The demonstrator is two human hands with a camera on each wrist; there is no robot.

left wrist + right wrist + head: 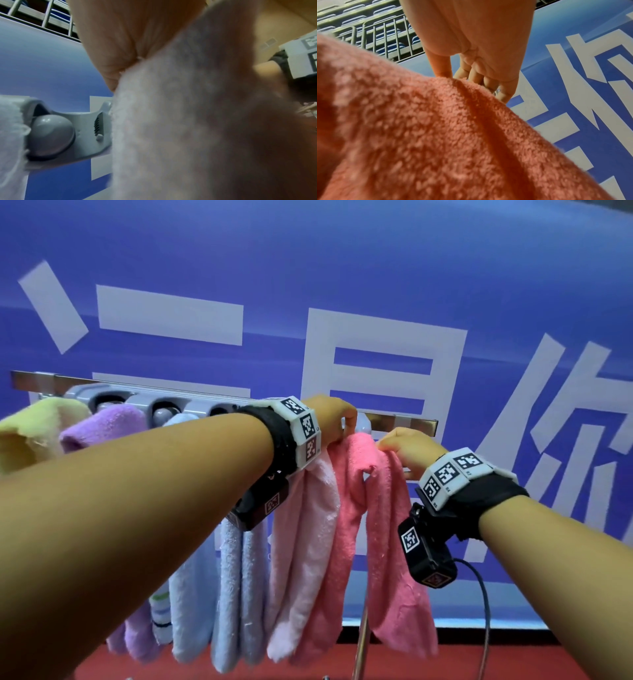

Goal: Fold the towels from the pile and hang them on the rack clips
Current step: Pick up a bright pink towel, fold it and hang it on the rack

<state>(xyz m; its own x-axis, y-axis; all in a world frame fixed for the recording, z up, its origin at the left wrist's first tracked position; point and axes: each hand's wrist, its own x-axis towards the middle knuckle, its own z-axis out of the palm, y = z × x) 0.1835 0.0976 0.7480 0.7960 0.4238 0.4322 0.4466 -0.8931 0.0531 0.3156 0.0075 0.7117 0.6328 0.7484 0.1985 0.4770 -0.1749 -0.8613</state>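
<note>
A bright pink towel (380, 529) hangs folded from the right end of the grey clip rack (164, 407). My left hand (337, 419) curls over the towel's top at the rack, its fingertips hidden behind the cloth. My right hand (399, 445) pinches the towel's upper right edge. In the right wrist view the thumb and curled fingers (477, 77) close on the pink towel (436, 135). In the left wrist view a pale pink towel (180, 128) fills the picture beside a grey clip (51, 135).
Yellow (30, 433), purple (102, 426), light blue (212, 594) and pale pink (305, 542) towels hang on the rack to the left. A metal rail (411, 422) carries it against a blue banner (308, 268). A steel pole (361, 642) and red floor lie below.
</note>
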